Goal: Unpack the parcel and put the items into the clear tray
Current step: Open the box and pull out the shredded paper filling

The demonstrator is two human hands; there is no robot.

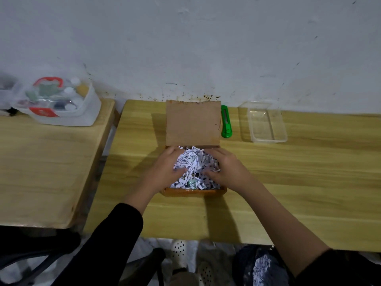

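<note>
Both hands are sunk in the shredded paper (193, 162) that fills the open box (193, 191). The left hand (167, 168) curls its grip around the left side of the heap, and the right hand (224, 168) does the same on the right, each closed on paper. Something small and greenish shows among the shreds between the hands. The box lid (192, 123) stands up behind. A green cutter (226, 124) lies just right of the lid, and the clear tray (282, 129) sits further right on the surface (309, 172). No writing is readable.
</note>
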